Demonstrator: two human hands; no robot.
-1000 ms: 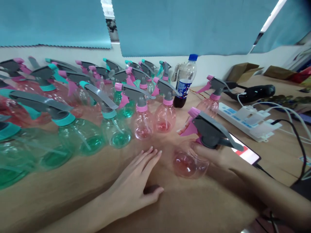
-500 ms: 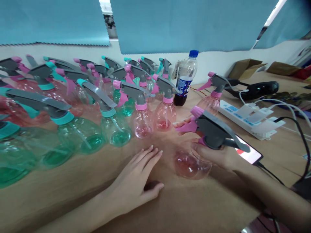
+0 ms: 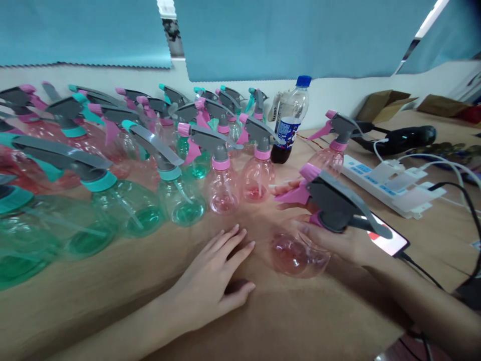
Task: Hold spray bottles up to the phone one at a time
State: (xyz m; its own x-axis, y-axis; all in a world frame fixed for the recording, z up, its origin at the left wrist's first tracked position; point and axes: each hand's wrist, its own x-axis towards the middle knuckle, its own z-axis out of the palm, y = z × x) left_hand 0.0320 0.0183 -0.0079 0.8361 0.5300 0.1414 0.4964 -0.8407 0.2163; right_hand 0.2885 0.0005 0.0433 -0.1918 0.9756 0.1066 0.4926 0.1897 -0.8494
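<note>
My right hand is wrapped round the neck of a pink spray bottle, below its grey head and pink trigger. The bottle leans, with its nozzle turned to the left. Some of the right fingers are hidden behind the bottle and trigger. Palm down on the brown table, my left hand lies with fingers spread and holds nothing. Ahead of it stand two pink spray bottles, the nearer one and another. A green spray bottle is just to their left.
Several more green and pink spray bottles crowd the left side. A cola bottle with a blue cap stands by the wall. To the right are another pink spray bottle, a power strip with cables and a lit phone.
The view has shifted slightly. The left hand's fingers have spread a little wider. The right hand still grips the same spray bottle in nearly the same place.
</note>
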